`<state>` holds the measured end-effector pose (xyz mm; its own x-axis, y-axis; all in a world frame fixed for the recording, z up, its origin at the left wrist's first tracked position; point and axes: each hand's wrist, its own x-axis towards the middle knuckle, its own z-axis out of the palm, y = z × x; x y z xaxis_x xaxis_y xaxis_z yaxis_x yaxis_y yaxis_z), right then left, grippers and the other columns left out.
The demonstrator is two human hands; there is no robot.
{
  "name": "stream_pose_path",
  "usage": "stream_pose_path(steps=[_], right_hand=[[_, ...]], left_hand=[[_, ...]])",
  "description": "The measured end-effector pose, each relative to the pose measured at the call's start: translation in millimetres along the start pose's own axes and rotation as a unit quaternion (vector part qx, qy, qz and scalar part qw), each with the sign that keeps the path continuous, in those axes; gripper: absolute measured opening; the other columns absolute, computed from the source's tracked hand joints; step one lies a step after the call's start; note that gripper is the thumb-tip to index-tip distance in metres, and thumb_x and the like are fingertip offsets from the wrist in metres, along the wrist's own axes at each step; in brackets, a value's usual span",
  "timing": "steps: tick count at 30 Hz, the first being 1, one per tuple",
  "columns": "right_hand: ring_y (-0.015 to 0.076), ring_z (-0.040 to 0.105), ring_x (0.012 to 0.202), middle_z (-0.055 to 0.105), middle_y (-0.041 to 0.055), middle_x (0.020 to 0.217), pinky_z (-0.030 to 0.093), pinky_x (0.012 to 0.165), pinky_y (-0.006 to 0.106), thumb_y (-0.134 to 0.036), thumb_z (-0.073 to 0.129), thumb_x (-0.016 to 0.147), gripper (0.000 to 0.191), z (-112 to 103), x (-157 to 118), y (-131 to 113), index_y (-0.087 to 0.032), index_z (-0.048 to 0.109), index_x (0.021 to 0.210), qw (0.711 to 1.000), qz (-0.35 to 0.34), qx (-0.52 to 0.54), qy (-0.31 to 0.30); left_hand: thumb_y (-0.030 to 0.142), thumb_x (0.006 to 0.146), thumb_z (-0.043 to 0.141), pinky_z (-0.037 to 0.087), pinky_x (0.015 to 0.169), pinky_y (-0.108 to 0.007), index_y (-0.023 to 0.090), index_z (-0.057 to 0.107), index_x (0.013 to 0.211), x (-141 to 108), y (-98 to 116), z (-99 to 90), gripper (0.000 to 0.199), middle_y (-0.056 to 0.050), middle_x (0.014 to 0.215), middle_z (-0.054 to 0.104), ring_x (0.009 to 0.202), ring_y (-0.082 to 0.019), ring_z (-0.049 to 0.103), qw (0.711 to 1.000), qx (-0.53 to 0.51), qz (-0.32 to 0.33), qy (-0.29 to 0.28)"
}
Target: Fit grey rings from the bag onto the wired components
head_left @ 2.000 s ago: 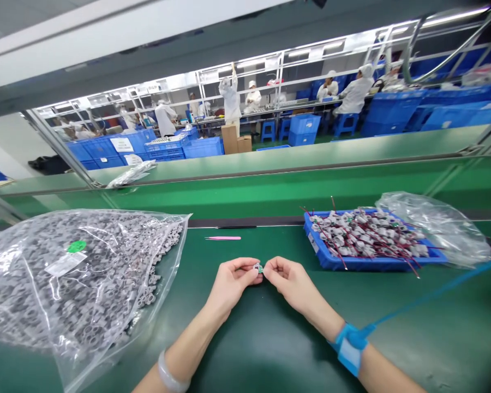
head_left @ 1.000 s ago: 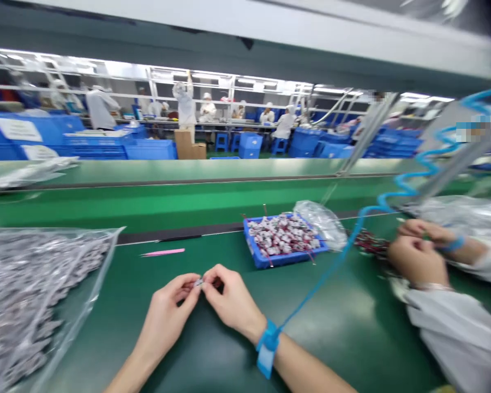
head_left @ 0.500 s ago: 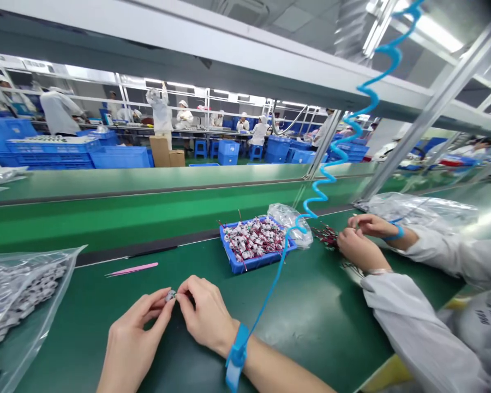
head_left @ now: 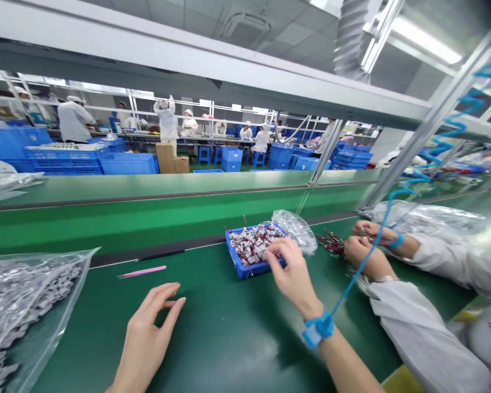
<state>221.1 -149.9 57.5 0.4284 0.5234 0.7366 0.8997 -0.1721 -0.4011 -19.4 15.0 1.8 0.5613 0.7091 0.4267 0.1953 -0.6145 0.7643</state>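
Note:
My left hand hovers over the green tabletop with thumb and fingers apart and nothing between them. Over the right front part of a blue tray is my right hand, its thumb and fingertips close together; whether they hold a part is too small to tell. White parts with dark red wires fill the tray. A blue strap with a coiled cord circles my right wrist. Pink tweezers lie beyond my left hand.
At the left lies a clear bag of grey parts. Another person's hands work at the right beside wired parts. A crumpled clear bag sits behind the tray. A metal post rises behind the bench.
My hands have parted. The small grey part between them is gone from view. My right hand has moved right to the tray, drawing the blue cord along; my left hand has opened.

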Motion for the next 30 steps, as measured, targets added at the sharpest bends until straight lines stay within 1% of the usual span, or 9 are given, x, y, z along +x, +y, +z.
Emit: stream_pose_path(steps=[2, 3, 6, 11, 17, 22, 25, 27, 30], right_hand=[[0.0216, 0.052, 0.087, 0.057, 0.0053, 0.087, 0.034, 0.079, 0.036, -0.019, 0.050, 0.090, 0.013, -11.4, -3.6, 21.7, -0.019, 0.055, 0.078, 0.996, -0.018, -0.078, 0.041], [0.0220, 0.052, 0.088, 0.058, 0.0057, 0.088, 0.034, 0.078, 0.036, -0.019, 0.050, 0.090, 0.012, -14.6, -5.7, 29.2, -0.018, 0.055, 0.079, 0.992, -0.031, -0.111, 0.049], [0.0223, 0.052, 0.089, 0.059, 0.0062, 0.089, 0.033, 0.077, 0.036, -0.018, 0.049, 0.091, 0.013, -15.3, -10.5, 39.4, -0.018, 0.056, 0.080, 0.983, -0.070, -0.166, 0.039], [0.0219, 0.051, 0.089, 0.059, 0.0065, 0.088, 0.033, 0.078, 0.036, -0.015, 0.046, 0.092, 0.015, -6.8, -14.9, 40.7, -0.017, 0.056, 0.081, 0.978, -0.099, -0.185, 0.000], [0.0214, 0.052, 0.091, 0.060, 0.0068, 0.092, 0.033, 0.080, 0.037, -0.016, 0.046, 0.093, 0.015, -4.3, -21.2, 46.9, -0.017, 0.059, 0.086, 0.982, -0.090, -0.162, -0.024], [0.0213, 0.054, 0.092, 0.061, 0.0061, 0.094, 0.035, 0.081, 0.038, -0.019, 0.048, 0.092, 0.014, -5.2, -23.5, 42.6, -0.018, 0.061, 0.087, 0.991, -0.055, -0.124, -0.012], [0.0211, 0.056, 0.093, 0.061, 0.0072, 0.095, 0.040, 0.082, 0.037, -0.024, 0.044, 0.094, 0.017, -10.7, -23.5, 48.0, -0.019, 0.061, 0.091, 0.995, 0.002, -0.096, 0.038], [0.0209, 0.058, 0.094, 0.061, 0.0088, 0.098, 0.044, 0.083, 0.036, -0.026, 0.039, 0.095, 0.021, -17.0, -22.9, 63.0, -0.018, 0.059, 0.097, 0.989, 0.063, -0.097, 0.087], [0.0223, 0.058, 0.094, 0.061, 0.0125, 0.100, 0.048, 0.084, 0.039, -0.023, 0.031, 0.096, 0.028, -26.8, -21.5, 102.7, -0.014, 0.055, 0.106, 0.972, 0.131, -0.137, 0.136]], left_hand=[[0.047, 0.085, 0.055, 0.048, 0.045, -0.021, 0.027, 0.065, 0.101, -1.7, -0.3, 1.1, 0.028, -0.005, 0.111, 0.061, 0.075, -0.017, 0.065, 1.000, -0.001, 0.005, -0.007], [0.047, 0.085, 0.055, 0.048, 0.045, -0.020, 0.027, 0.065, 0.101, -2.1, -0.3, 1.3, 0.027, -0.005, 0.111, 0.061, 0.075, -0.017, 0.065, 1.000, -0.001, 0.007, -0.009], [0.046, 0.085, 0.055, 0.048, 0.045, -0.020, 0.026, 0.065, 0.100, -1.1, 0.6, 0.3, 0.027, -0.005, 0.110, 0.061, 0.073, -0.016, 0.065, 1.000, 0.000, 0.008, -0.009], [0.049, 0.084, 0.055, 0.047, 0.043, -0.020, 0.025, 0.067, 0.096, 2.6, 2.9, -2.8, 0.029, -0.006, 0.104, 0.063, 0.070, -0.016, 0.065, 1.000, 0.004, 0.012, -0.006], [0.047, 0.085, 0.055, 0.048, 0.047, -0.020, 0.026, 0.067, 0.094, 0.3, 1.4, -1.1, 0.026, -0.004, 0.105, 0.063, 0.072, -0.015, 0.064, 1.000, 0.004, 0.016, -0.012], [0.049, 0.084, 0.055, 0.047, 0.046, -0.019, 0.027, 0.068, 0.090, -0.8, 0.7, -0.3, 0.027, -0.004, 0.103, 0.065, 0.080, -0.018, 0.064, 1.000, 0.008, 0.024, -0.007], [0.051, 0.082, 0.056, 0.048, 0.046, -0.018, 0.028, 0.068, 0.088, 0.5, -3.4, -1.6, 0.028, -0.002, 0.103, 0.066, 0.085, -0.019, 0.065, 0.999, 0.022, 0.029, -0.004], [0.052, 0.081, 0.057, 0.049, 0.046, -0.017, 0.028, 0.068, 0.089, 1.9, -7.9, -2.3, 0.027, -0.002, 0.102, 0.066, 0.086, -0.019, 0.066, 0.999, 0.029, 0.040, -0.011], [0.052, 0.080, 0.057, 0.049, 0.043, -0.016, 0.029, 0.068, 0.090, 3.4, -13.9, -2.0, 0.027, -0.001, 0.103, 0.067, 0.086, -0.019, 0.067, 0.998, 0.034, 0.048, -0.019]])
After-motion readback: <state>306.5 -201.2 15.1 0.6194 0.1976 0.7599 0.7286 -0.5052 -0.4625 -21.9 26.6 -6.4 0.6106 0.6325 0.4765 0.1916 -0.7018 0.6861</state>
